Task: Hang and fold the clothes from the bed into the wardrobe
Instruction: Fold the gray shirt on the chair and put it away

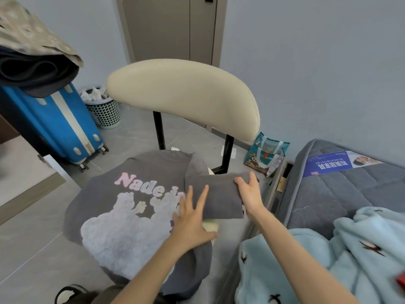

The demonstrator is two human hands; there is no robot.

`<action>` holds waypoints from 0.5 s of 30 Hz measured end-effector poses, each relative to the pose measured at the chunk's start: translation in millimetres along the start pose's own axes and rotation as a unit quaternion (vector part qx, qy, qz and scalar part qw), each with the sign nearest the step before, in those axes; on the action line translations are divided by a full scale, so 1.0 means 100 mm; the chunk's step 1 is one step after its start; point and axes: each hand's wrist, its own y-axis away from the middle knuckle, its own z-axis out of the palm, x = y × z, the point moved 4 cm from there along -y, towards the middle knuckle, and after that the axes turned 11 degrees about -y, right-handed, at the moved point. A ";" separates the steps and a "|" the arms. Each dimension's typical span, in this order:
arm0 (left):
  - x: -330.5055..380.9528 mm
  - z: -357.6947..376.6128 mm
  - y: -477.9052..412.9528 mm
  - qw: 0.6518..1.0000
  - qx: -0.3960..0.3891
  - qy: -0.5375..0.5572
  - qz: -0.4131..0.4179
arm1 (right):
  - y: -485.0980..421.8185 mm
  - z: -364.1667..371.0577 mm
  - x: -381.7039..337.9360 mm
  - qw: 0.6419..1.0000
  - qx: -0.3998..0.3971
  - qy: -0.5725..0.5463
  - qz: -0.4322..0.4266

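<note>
A grey T-shirt (pixel 122 207) with pink lettering and a white bear print lies spread over the seat of a cream chair (pixel 182 93). Its right sleeve (pixel 217 194) is folded across the front. My left hand (pixel 192 218) lies flat with spread fingers on the shirt beside the fold. My right hand (pixel 248 189) holds the far edge of the folded sleeve, fingers over the top and thumb at its side. The bed (pixel 341 194) stands to the right, with a light blue fleece garment (pixel 328 260) lying on it.
A blue suitcase (pixel 59 123) stands at the left under a pile of dark and patterned fabric (pixel 35 55). A mesh waste basket (pixel 103 108) sits behind it. A snack bag (pixel 266 154) lies on the floor by the bed. A grey door (pixel 171 27) is behind the chair.
</note>
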 end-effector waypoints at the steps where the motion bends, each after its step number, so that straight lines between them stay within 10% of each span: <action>1: 0.18 0.06 -0.01 1.000 0.003 -0.023 0.006 | 0.01 -0.12 -0.07 1.000 0.008 -0.003 -0.002; 15: 1.14 0.24 -0.14 0.995 0.096 0.017 0.022 | -0.01 -0.90 -0.19 0.996 0.035 0.039 0.078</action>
